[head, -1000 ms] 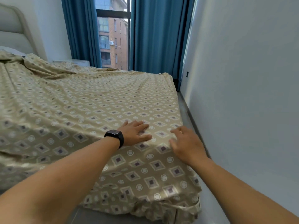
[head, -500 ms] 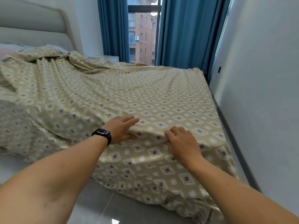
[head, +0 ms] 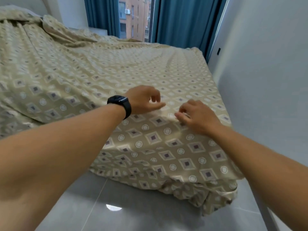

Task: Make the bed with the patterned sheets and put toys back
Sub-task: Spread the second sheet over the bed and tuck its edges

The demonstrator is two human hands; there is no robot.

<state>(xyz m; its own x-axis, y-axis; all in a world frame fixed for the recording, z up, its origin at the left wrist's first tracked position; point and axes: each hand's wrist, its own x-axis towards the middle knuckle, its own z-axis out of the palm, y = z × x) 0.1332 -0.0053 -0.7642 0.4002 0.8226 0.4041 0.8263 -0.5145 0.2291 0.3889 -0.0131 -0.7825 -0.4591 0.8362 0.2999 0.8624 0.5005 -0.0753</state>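
The patterned sheet [head: 116, 77] lies spread over the bed [head: 166, 189], and it hangs down over the foot end toward the grey floor [head: 116, 214]. Both hands are near the foot edge, close to each other. The left hand [head: 143, 99], with a black watch [head: 120, 104] on its wrist, is just above the sheet with its fingers loosely bent, and it holds nothing. The right hand [head: 198, 117] has its fingers curled down at the sheet, but the picture is blurry, so I cannot tell if they pinch the cloth or only touch it.

The sheet is still bunched and wrinkly up by the headboard [head: 25, 2]. No toys can be seen.

What could go wrong: the cloth looks shiny and slippery, so a hard tug at this end could pull it crooked or drag more of it off the foot. Smoothing only here would leave the lumps at the far end
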